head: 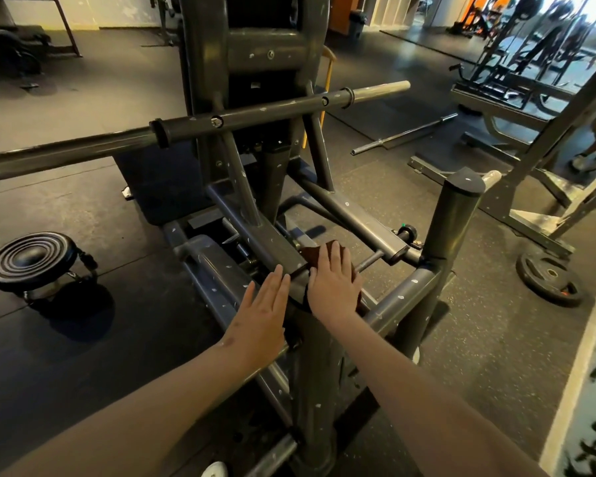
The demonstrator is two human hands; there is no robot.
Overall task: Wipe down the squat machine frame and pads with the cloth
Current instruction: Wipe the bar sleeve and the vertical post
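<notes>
- Two hands are down at the near end of the squat machine frame, and the brown cloth lies pinned flat on the joint where the sloping beam meets it.
- The right hand covers the cloth, fingers straight and together, palm pressing. Only the cloth's far edge peeks out past the fingertips.
- The left hand lies flat just to the left, fingers straight, touching the beam's near end and holding nothing.
- Here's the line that matters: the beam's long axis runs away from the person, up and slightly left toward the tower. The next stroke looks like a forward push along it, right hand leading.
- The round post stands just right of the cloth, and a weight plate lies on the floor well beyond.
- Pads? I can't pick one out for sure.
</notes>
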